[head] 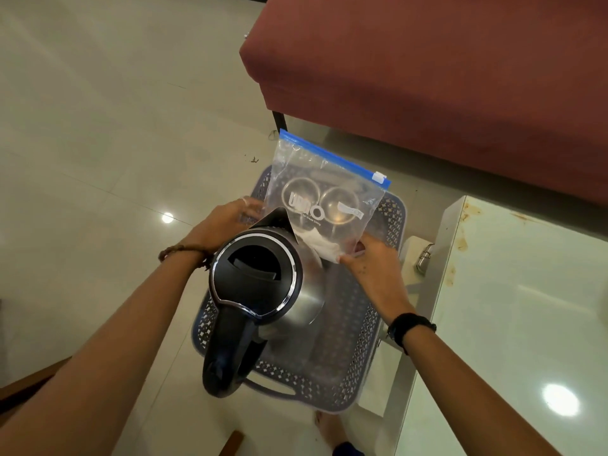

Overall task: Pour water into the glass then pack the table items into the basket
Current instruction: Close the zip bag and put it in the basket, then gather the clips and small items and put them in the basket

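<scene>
A steel kettle [263, 291] with a black lid and handle stands in the grey-blue perforated basket [362, 340] on the floor. Behind it, over the basket's far end, a clear zip bag [329, 192] with a blue seal holds two round metal cups and something white. My left hand [223, 225] grips the bag's lower left edge, partly hidden by the kettle's spout. My right hand [371, 264] pinches the bag's lower right corner. The bag stands tilted, its seal upward.
A white glass-topped table [526, 307] with rust stains stands to the right, against the basket. A maroon sofa [427, 60] lies beyond. Glossy tile floor [98, 126] spreads to the left. A bare foot [329, 429] shows below the basket.
</scene>
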